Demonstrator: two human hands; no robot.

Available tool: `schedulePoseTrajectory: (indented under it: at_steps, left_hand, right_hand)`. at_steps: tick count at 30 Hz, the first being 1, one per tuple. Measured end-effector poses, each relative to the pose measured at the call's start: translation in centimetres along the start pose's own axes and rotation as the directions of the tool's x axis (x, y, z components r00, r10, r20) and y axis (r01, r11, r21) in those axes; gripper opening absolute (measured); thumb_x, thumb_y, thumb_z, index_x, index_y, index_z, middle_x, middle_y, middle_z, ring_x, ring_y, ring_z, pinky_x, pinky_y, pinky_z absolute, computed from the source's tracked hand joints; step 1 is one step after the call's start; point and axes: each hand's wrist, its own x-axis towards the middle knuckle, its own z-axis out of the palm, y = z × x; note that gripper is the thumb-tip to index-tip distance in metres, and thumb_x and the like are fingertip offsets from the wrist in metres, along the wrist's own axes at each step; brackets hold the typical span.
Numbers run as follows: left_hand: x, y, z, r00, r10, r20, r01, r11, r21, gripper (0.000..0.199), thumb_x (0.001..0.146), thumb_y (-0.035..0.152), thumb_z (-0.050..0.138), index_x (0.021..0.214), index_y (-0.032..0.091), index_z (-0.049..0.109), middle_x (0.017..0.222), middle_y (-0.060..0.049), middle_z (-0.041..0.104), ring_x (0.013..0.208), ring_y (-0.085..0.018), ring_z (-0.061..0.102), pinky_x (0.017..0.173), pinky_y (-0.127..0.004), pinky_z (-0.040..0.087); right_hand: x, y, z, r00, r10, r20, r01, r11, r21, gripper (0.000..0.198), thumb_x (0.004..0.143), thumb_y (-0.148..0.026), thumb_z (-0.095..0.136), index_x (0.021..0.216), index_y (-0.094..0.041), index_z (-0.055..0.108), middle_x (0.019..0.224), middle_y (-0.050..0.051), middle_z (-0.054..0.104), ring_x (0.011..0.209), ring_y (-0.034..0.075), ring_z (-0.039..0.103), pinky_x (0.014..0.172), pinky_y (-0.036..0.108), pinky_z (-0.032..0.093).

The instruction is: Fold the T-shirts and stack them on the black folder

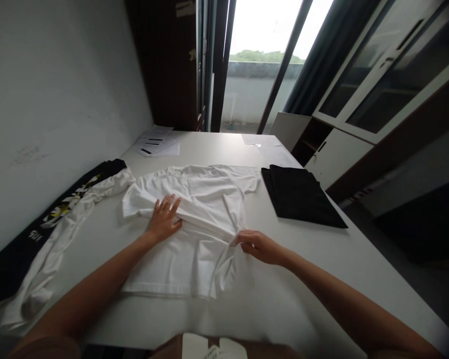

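Note:
A white T-shirt (205, 199) lies spread on the white table, its hem toward me and its sleeves at the far side. My left hand (164, 218) rests flat on the left part of the shirt, fingers apart. At the shirt's right side edge, my right hand (257, 244) pinches the fabric, which bunches into creases around the fingertips. Folds run across the shirt between the two hands. The right thumb is partly hidden under the fingers.
Folded black cloth (301, 194) lies at the table's right edge. Along the left wall are a black printed garment (65, 209) and a crumpled white one (65, 239). Paper sheets (159, 141) sit at the far left, more papers (271, 147) far right. A glass-door cabinet (377, 75) stands beyond.

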Motion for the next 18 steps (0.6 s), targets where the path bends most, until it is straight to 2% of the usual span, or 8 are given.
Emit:
schedulePoseTrajectory:
  at_steps: [3, 6, 8, 11, 13, 15, 16, 18]
  left_hand:
    - [-2.1, -0.6, -1.2, 0.995, 0.078, 0.066, -0.077, 0.997, -0.010, 0.084, 0.088, 0.035, 0.057, 0.165, 0.022, 0.025, 0.172, -0.010, 0.019, 0.160, -0.030, 0.010, 0.129, -0.053, 0.006]
    - [-4.1, -1.5, -2.4, 0.977, 0.057, 0.206, -0.052, 0.998, -0.030, 0.084, 0.088, 0.033, 0.054, 0.165, 0.021, 0.023, 0.172, -0.010, 0.019, 0.160, -0.029, 0.010, 0.128, -0.052, 0.009]
    - [-5.1, -2.3, -3.5, 0.938, 0.043, 0.345, -0.028, 0.998, -0.047, 0.084, 0.086, 0.033, 0.054, 0.165, 0.023, 0.024, 0.171, -0.010, 0.020, 0.159, -0.029, 0.013, 0.127, -0.054, 0.013]
    - [-5.0, -4.1, -5.8, 0.841, 0.118, 0.528, -0.055, 0.990, -0.133, 0.087, 0.080, 0.038, 0.061, 0.162, 0.029, 0.034, 0.171, -0.008, 0.022, 0.157, -0.032, 0.022, 0.124, -0.052, 0.023]
    - [-3.7, -5.2, -7.1, 0.792, 0.176, 0.584, -0.052, 0.973, -0.223, 0.077, 0.080, 0.045, 0.064, 0.154, 0.032, 0.049, 0.166, -0.007, 0.035, 0.151, -0.032, 0.037, 0.120, -0.045, 0.032]
    - [-1.4, -5.8, -7.5, 0.791, 0.148, 0.594, 0.027, 0.961, -0.275, 0.058, 0.087, 0.053, 0.056, 0.140, 0.030, 0.064, 0.152, -0.007, 0.056, 0.137, -0.029, 0.055, 0.113, -0.037, 0.042]
    - [0.0, -5.9, -7.3, 0.809, 0.098, 0.580, 0.078, 0.960, -0.270, 0.054, 0.091, 0.055, 0.049, 0.134, 0.028, 0.067, 0.144, -0.006, 0.063, 0.131, -0.027, 0.060, 0.110, -0.035, 0.044]
    - [2.8, -5.5, -5.9, 0.849, -0.036, 0.528, 0.170, 0.964, -0.207, 0.057, 0.095, 0.054, 0.041, 0.135, 0.022, 0.066, 0.142, -0.008, 0.064, 0.131, -0.026, 0.059, 0.112, -0.035, 0.042]
  right_hand:
    - [-2.5, -0.7, -1.1, 0.998, 0.030, 0.060, -0.030, 1.000, 0.007, 0.026, 0.104, -0.031, 0.049, 0.105, -0.021, 0.073, 0.096, 0.010, 0.071, 0.095, 0.022, 0.064, 0.094, 0.037, 0.048]
    - [-4.5, -1.0, -2.2, 0.976, 0.097, 0.194, -0.113, 0.991, 0.076, 0.030, 0.104, -0.038, 0.051, 0.103, -0.020, 0.076, 0.103, 0.012, 0.071, 0.102, 0.023, 0.064, 0.095, 0.037, 0.049]
    - [-5.5, -0.7, -3.3, 0.925, 0.139, 0.353, -0.201, 0.969, 0.146, 0.033, 0.102, -0.043, 0.055, 0.102, -0.018, 0.077, 0.101, 0.011, 0.071, 0.096, 0.021, 0.065, 0.088, 0.033, 0.050]
    - [-6.1, 0.3, -5.3, 0.809, 0.209, 0.549, -0.365, 0.911, 0.191, 0.035, 0.095, -0.048, 0.063, 0.099, -0.016, 0.079, 0.093, 0.009, 0.072, 0.083, 0.019, 0.065, 0.077, 0.028, 0.050]
    - [-5.4, 1.3, -6.5, 0.745, 0.265, 0.612, -0.448, 0.878, 0.165, 0.035, 0.092, -0.047, 0.066, 0.097, -0.016, 0.080, 0.091, 0.009, 0.073, 0.081, 0.019, 0.066, 0.074, 0.028, 0.050]
    - [-3.8, 2.6, -7.3, 0.763, 0.334, 0.554, -0.467, 0.877, 0.114, 0.032, 0.092, -0.044, 0.065, 0.096, -0.016, 0.079, 0.089, 0.009, 0.073, 0.080, 0.019, 0.066, 0.072, 0.027, 0.050]
    - [-2.6, 3.5, -7.5, 0.808, 0.374, 0.455, -0.456, 0.887, 0.080, 0.031, 0.093, -0.043, 0.063, 0.097, -0.016, 0.078, 0.087, 0.008, 0.073, 0.079, 0.019, 0.066, 0.072, 0.028, 0.050]
    - [0.4, 5.4, -7.3, 0.902, 0.407, 0.143, -0.410, 0.912, -0.009, 0.029, 0.094, -0.040, 0.059, 0.098, -0.018, 0.077, 0.086, 0.006, 0.072, 0.078, 0.019, 0.064, 0.074, 0.029, 0.050]
